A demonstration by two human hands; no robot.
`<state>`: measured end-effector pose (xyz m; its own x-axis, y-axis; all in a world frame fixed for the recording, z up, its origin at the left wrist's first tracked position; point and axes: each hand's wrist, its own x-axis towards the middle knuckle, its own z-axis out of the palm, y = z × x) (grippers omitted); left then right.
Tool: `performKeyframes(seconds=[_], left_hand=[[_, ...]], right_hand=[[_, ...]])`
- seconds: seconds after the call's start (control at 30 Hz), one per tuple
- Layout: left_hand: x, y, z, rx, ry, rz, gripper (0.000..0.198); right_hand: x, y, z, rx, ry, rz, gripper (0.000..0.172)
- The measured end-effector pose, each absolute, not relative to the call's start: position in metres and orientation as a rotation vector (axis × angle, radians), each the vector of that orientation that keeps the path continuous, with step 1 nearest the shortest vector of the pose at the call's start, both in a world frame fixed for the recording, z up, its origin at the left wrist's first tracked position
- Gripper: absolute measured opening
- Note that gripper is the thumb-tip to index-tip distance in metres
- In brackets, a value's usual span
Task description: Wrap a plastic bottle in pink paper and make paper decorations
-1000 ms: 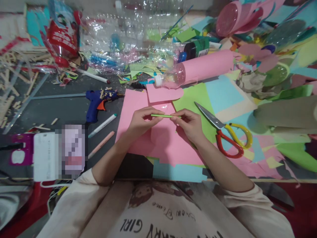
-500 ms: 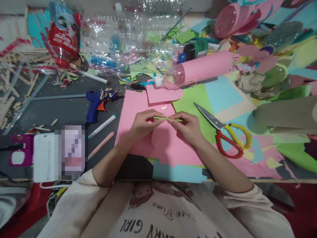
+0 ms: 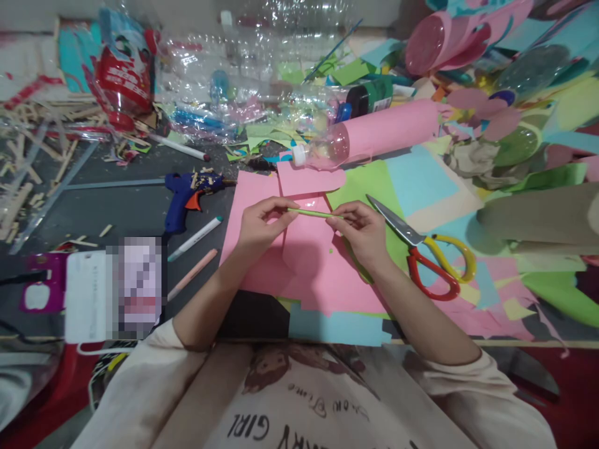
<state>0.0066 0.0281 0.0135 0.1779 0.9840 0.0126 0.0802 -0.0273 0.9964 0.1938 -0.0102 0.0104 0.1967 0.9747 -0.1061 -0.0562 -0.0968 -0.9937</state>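
On the left, a blue glue gun (image 3: 180, 202) is lying on the dark desk (image 3: 135, 212), and its tip is pointing toward the pink paper (image 3: 337, 280). Below it, a green-capped marker (image 3: 196, 237) and a pink pen (image 3: 193, 274) are lying near each other, both slanting up to the right.

Next, the left hand (image 3: 262, 229) is pinching near the left end of a thin green stick (image 3: 312, 213) with its thumb and finger. The green stick is stretching between the two hands, over the pink paper. It is looking like rolled-up paper, so it is probably feeling very light, a bit stiff along its length, but easy to bend or squash. It is likely not being slippery. A soft pinch near each end is seeming best, because a hard squeeze could be flattening it.

The right hand (image 3: 364, 234) is pinching close to the right end, so the grip is closing on the stick from both sides. Farther right, the big scissors (image 3: 402, 227) are lying with their blades together.

Half a second ago the fingertips were almost meeting at the middle; now the hands are sitting farther apart and more green is showing between them. The scissors are staying put.
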Motion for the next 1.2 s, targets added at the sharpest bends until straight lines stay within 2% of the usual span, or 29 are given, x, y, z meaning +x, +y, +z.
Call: performKeyframes(seconds=[0.47, 0.63, 0.9, 1.1, 1.2], left_hand=[[0.001, 0.036, 0.011, 1.437, 1.138, 1.117, 0.017], [0.000, 0.034, 0.014, 1.511, 1.221, 1.237, 0.035], [0.000, 0.039, -0.002, 1.166, 1.276, 1.299, 0.039], [0.001, 0.041, -0.001, 0.931, 1.180, 1.151, 0.040], [0.002, 0.041, 0.000, 0.892, 1.107, 1.077, 0.040]], right_hand=[[0.190, -0.012, 0.012, -1.265, -1.010, 1.278, 0.035], [0.190, -0.012, 0.009, -1.279, -1.068, 1.258, 0.032], [0.191, -0.014, 0.003, -1.339, -1.164, 1.175, 0.023], [0.192, -0.018, 0.002, -1.334, -1.294, 1.148, 0.013], [0.192, -0.019, 0.005, -1.331, -1.476, 1.000, 0.013]])
